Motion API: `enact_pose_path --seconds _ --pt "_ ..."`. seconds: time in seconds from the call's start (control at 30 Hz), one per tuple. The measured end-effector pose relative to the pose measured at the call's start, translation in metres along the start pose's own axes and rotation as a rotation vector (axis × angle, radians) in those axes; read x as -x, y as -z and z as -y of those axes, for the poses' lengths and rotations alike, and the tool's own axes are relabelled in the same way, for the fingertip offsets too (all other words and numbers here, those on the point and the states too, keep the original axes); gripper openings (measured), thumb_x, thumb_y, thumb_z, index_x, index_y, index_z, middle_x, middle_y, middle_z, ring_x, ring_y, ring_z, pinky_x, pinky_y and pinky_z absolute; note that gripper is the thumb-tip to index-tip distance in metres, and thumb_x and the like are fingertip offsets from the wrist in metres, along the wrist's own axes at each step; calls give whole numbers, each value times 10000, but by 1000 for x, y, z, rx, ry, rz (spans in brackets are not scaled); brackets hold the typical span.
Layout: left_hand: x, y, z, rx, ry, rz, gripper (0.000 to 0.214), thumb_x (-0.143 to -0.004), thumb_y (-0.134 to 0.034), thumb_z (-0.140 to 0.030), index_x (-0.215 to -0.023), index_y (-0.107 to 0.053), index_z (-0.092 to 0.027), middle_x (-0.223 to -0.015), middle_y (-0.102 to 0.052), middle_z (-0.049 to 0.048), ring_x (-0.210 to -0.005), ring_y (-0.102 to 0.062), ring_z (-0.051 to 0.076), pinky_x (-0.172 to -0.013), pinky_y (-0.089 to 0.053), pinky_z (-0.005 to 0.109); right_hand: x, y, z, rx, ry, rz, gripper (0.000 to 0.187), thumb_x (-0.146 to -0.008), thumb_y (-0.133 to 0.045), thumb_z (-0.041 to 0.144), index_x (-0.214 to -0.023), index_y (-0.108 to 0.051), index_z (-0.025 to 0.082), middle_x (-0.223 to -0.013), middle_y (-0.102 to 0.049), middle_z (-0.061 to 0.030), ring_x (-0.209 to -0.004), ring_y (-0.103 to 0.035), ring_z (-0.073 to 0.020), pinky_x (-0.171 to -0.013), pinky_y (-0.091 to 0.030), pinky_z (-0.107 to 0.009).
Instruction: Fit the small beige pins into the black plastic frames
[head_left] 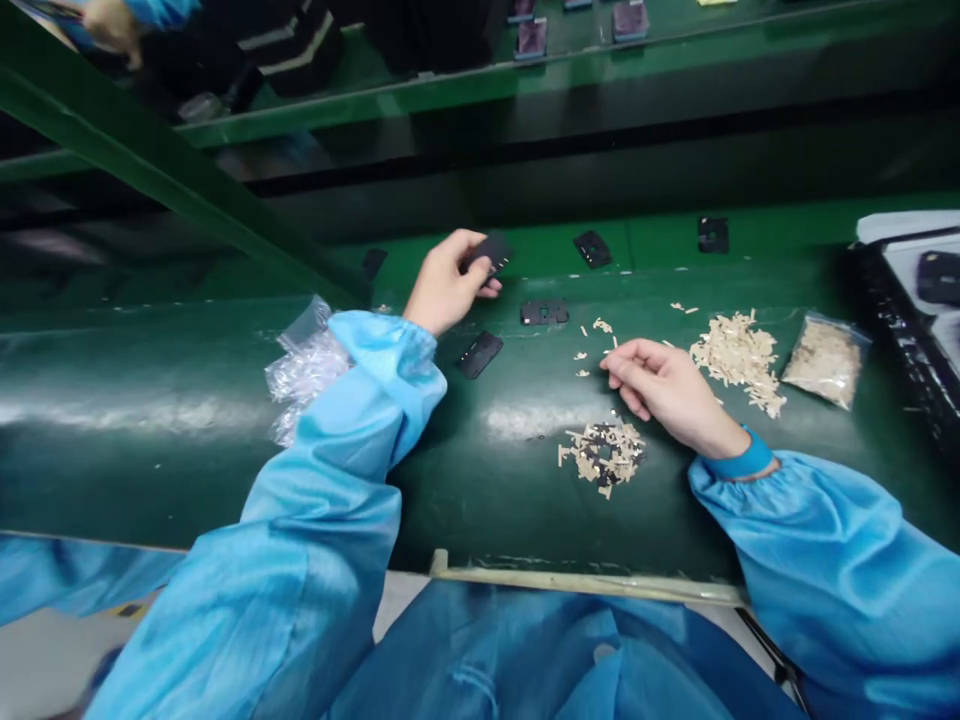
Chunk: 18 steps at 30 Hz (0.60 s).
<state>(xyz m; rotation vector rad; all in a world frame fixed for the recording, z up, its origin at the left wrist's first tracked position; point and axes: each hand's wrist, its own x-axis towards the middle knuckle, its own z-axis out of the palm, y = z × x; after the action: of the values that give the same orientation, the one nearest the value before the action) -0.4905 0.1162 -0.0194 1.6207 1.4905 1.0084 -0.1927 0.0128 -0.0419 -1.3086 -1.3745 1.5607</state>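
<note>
My left hand [444,283] grips a flat black plastic part [491,250] with small metallic spots, raised a little over the green table. Thumb and forefinger of my right hand [664,392] are pinched together; whatever is between them is too small to make out. Near those fingertips lie a few loose tan strips [602,325]. Below the right hand sits a mixed pile of tan and black bits [606,455]. Two similar black parts, one flat [544,312] and one angled [480,354], rest between my hands.
To the right are a heap of tan strips [739,358], a clear bag of them [826,360] and a black-edged tray [911,340]. Crumpled clear plastic bags [304,370] lie left. More black parts [592,249] lie farther back, beneath a green shelf [480,95]. A green post [172,185] slants at left.
</note>
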Motion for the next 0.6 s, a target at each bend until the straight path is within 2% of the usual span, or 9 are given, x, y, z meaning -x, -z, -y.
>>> enact_pose_path --seconds 0.07,0.17,0.27,0.37,0.43,0.5,0.6 --pt "34 -27 -10 94 18 118 258 -959 -592 -177 -1216 -619 -174 -814 -655 -11 -635 -664 109 -595 -568 250 0 11 2 172 26 50 230 -899 -699 414 -883 -683 184 -647 -599 18 -464 -452 -83 -434 -338 -239" --pt "77 -63 -20 337 100 304 367 -861 -714 -203 -1223 -657 -183 -856 -689 27 -597 -637 100 -488 -486 205 2 29 5 499 104 203 168 -861 -740 366 -835 -722 202 -690 -625 -2 -566 -507 -117 -521 -383 -259" --pt "94 -84 -21 444 150 287 325 -787 -776 -212 -1094 -671 -177 -873 -699 26 -640 -628 93 -551 -488 199 4 39 6 698 229 299 99 -830 -769 303 -897 -740 236 -803 -628 -14 -641 -526 -138 -583 -401 -276" --pt "92 -87 -16 479 91 213 226 -798 -768 -260 -982 -671 -171 -916 -710 31 -785 -656 118 -744 -535 234 6 38 4 751 318 295 71 -868 -731 274 -934 -723 249 -870 -617 -26 -699 -532 -156 -633 -408 -293" --pt "89 -85 -11 500 53 180 201 -834 -740 -315 -972 -685 -179 -988 -708 40 -866 -664 136 -815 -539 251 5 36 3 759 332 294 44 -912 -685 280 -910 -702 240 -882 -617 -34 -727 -543 -166 -657 -412 -302" --pt "89 -83 -9 526 70 173 227 -861 -720 -363 -1008 -684 -194 -1001 -698 42 -879 -670 148 -797 -548 253 4 35 3 775 327 306 91 -947 -643 293 -893 -681 230 -891 -616 -40 -755 -556 -173 -677 -419 -306" --pt "91 -83 -10 589 138 205 279 -874 -710 -427 -1032 -651 -204 -968 -692 44 -791 -689 159 -672 -563 259 5 37 5 792 310 316 123 -969 -620 318 -906 -669 224 -903 -610 -40 -736 -548 -165 -680 -420 -307"
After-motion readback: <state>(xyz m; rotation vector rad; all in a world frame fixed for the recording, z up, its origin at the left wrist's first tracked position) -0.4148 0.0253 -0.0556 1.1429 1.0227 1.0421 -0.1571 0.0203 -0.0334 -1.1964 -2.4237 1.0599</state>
